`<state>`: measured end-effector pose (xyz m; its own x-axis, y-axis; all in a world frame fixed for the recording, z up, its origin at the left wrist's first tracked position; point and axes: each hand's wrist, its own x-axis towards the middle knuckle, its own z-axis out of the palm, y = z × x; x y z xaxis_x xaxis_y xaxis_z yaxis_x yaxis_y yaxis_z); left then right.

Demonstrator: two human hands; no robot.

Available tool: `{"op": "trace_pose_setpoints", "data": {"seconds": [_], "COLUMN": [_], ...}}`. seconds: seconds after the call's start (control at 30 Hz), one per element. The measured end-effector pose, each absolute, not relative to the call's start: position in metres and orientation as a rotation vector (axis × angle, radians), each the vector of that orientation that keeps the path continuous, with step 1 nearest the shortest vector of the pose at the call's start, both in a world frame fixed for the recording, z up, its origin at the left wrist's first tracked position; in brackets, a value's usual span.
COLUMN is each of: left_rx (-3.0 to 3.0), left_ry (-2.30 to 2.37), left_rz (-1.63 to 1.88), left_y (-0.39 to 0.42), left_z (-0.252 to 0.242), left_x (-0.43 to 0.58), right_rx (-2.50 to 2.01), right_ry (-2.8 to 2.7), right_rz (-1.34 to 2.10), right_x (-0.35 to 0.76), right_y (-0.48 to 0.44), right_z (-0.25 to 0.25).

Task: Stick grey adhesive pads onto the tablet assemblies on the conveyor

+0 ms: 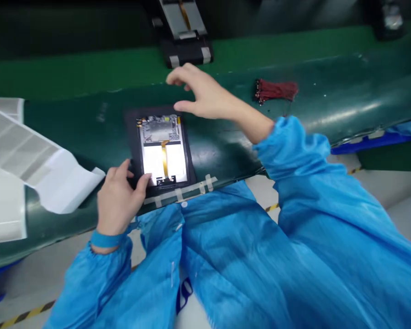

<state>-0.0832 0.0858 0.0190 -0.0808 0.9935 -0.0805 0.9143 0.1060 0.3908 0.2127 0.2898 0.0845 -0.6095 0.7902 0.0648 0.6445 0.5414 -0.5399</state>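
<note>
An opened tablet (175, 157) lies on a black pad (133, 132) at the bench's near edge, its circuit board, pale battery and orange flat cable showing. At its lower left corner is my left hand (118, 196), fingers apart, the thumb over the tablet's edge and the fingertips by the pad. My right hand (200, 93) hovers above and to the right of the tablet's upper end, thumb and curved fingers spread with nothing between them.
A bundle of red wires (276, 90) lies to the right. Sheets of adhesive strips (60, 187) cover the left side. Beyond, another open tablet (188, 23) rests in a black holder (188, 54) on the green strip. Pale tape (181, 194) runs along the near edge.
</note>
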Motion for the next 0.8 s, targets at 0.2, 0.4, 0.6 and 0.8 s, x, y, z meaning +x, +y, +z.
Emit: {"op": "trace_pose_setpoints", "data": {"seconds": [0.2, 0.4, 0.6, 0.8], "left_rx": [1.810, 1.844, 1.466, 0.790], "left_ry": [2.064, 2.057, 1.662, 1.123], "left_rz": [0.307, 0.577, 0.795, 0.646], "left_y": [0.069, 0.067, 0.079, 0.088], "left_z": [0.023, 0.056, 0.067, 0.065], "left_x": [-0.069, -0.053, -0.004, 0.018], "right_rx": [-1.547, -1.559, -1.114, -0.773], "right_ry": [-2.470, -2.558, -2.660, -2.659], "right_rz": [0.399, 0.350, 0.460, 0.489], "right_x": [0.316, 0.300, 0.264, 0.220], "right_y": [0.224, 0.216, 0.183, 0.138], "right_z": [0.053, 0.007, 0.038, 0.054]}}
